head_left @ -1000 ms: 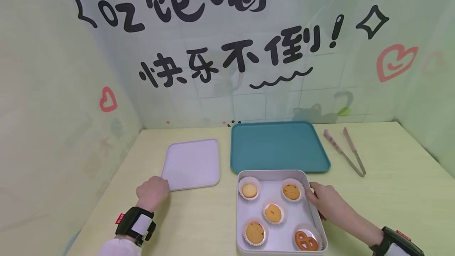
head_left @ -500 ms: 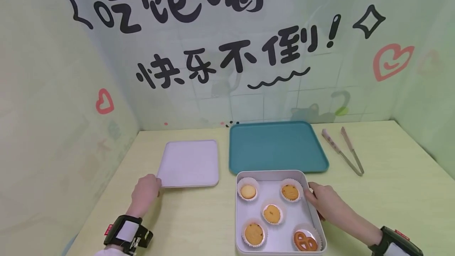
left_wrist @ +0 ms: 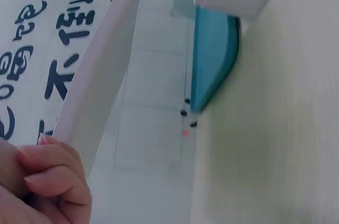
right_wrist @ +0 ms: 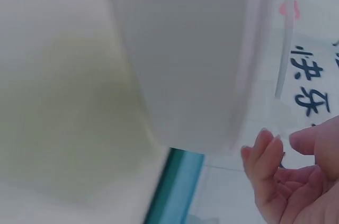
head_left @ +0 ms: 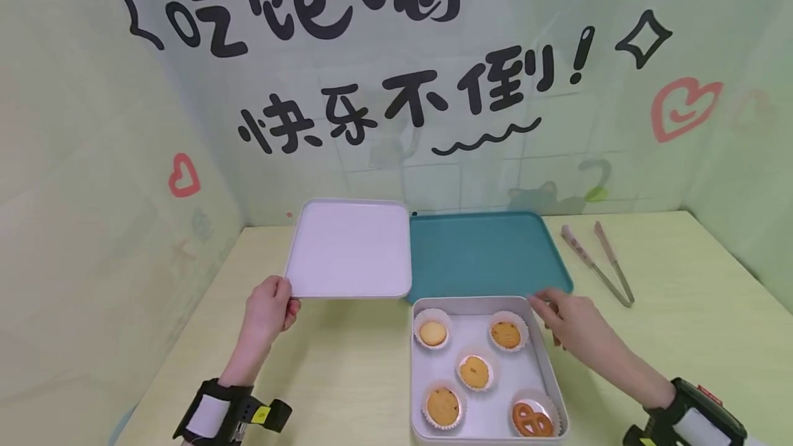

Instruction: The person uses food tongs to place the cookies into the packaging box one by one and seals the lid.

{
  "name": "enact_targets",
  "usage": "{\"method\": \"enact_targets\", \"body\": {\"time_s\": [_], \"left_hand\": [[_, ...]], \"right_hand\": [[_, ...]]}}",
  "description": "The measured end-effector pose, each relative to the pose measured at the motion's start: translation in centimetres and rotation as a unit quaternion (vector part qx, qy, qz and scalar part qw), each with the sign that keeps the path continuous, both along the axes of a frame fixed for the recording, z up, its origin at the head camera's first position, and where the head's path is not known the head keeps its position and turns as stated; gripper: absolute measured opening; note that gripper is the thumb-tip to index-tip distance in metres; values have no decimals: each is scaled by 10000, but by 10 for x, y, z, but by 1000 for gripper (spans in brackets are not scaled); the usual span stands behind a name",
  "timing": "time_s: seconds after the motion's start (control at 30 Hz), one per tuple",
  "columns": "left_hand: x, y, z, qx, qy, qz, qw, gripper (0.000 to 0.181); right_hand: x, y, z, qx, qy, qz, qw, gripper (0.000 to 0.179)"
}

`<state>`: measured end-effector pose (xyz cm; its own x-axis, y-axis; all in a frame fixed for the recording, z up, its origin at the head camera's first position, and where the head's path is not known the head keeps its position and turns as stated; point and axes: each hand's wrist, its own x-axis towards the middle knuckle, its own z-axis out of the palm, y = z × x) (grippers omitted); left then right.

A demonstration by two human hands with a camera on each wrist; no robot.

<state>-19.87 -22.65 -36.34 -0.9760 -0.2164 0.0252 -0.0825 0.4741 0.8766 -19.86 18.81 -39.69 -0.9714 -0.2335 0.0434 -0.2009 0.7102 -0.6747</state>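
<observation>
My left hand (head_left: 269, 308) holds a flat, pale lilac lid (head_left: 350, 250) by its near left corner, raised off the table. Seen edge-on in the left wrist view, the lid (left_wrist: 98, 75) has my curled fingers (left_wrist: 61, 181) at its lower end. At the far right corner of a matching lilac baking box (head_left: 509, 383), my right hand (head_left: 576, 322) hovers. In the right wrist view its thumb and fingers (right_wrist: 265, 166) stand apart from the box wall (right_wrist: 190, 65). Inside the box lie several round cookies (head_left: 442, 407) and a pretzel (head_left: 533, 420), in paper cups.
Behind the box lies a teal tray (head_left: 489, 260), its left end overlapped by the lid in the head view. A pair of tongs (head_left: 601, 267) rests to the right, spread apart. A printed backdrop (head_left: 384, 177) rises behind the wooden table (head_left: 675, 336).
My left hand has lifted the lid off the table and carried it up and to the right. My right hand has let go of the box's right side and moved toward its far corner.
</observation>
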Motion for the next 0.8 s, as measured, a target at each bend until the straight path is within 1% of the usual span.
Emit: {"method": "enact_targets", "body": {"time_s": [0.07,0.1,0.17,0.23,0.33,0.4,0.53,0.63,0.7,0.73,0.8], "left_hand": [[2,18,4,216,81,-146,9996,23],[3,27,5,318,94,-230,9992,23],[6,45,5,505,104,-411,9978,22],[8,61,4,618,108,-623,9961,22],[12,82,3,735,222,-993,9921,21],[13,93,3,770,297,-1213,9892,22],[13,106,2,784,302,-1494,9852,20],[11,109,0,611,262,-1666,9838,20],[7,111,-1,401,281,-1793,9826,17],[5,112,-2,270,308,-1855,9818,14],[0,114,-2,34,363,-1977,9796,14]], "right_hand": [[-8,-2,10,-314,165,101,9993,39],[-12,-4,14,-531,148,167,9983,39],[-20,-10,21,-1012,-16,383,9941,40],[-26,-15,25,-1497,-319,625,9862,41],[-32,-19,26,-2099,-804,875,9705,40],[-34,-18,25,-2342,-994,873,9631,38],[-36,-9,23,-2560,-1094,762,9574,34],[-37,1,23,-2754,-1122,729,9520,34],[-37,7,24,-2853,-1026,796,9496,33],[-37,11,26,-2846,-927,829,9505,31],[-36,17,29,-2855,-610,913,9521,28]]}}
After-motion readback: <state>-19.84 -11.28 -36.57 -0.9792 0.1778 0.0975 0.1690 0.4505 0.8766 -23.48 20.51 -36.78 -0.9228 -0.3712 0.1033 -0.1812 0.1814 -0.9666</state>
